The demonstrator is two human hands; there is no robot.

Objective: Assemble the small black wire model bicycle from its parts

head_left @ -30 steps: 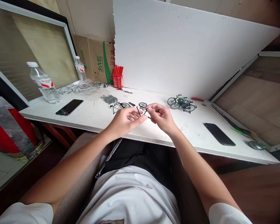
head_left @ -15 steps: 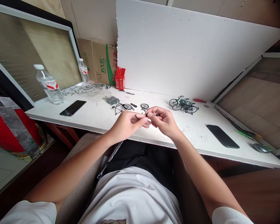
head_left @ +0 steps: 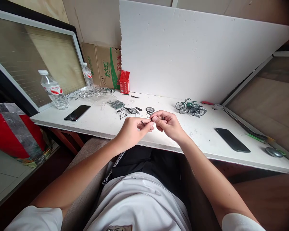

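My left hand (head_left: 134, 131) pinches a small black part (head_left: 143, 123) above the table's front edge. Fingertips of my right hand (head_left: 165, 123) meet those of my left hand and close on a tiny dark piece, too small to name. Just behind the hands lie a black bicycle frame (head_left: 122, 112), a small wheel (head_left: 150, 109) and a short black piece (head_left: 138, 109). Farther right stand small model bicycles (head_left: 191, 107), green and black.
On the white table (head_left: 106, 120) are two phones (head_left: 77, 113), (head_left: 232, 140), two water bottles (head_left: 54, 91), a red box (head_left: 124, 82), a bag of green parts (head_left: 116, 104) and a mouse (head_left: 274, 152). A white board (head_left: 183, 51) stands behind.
The view has shifted slightly. The fingers of my left hand have drawn closer together around the black part; my right hand stays nearly where it was.
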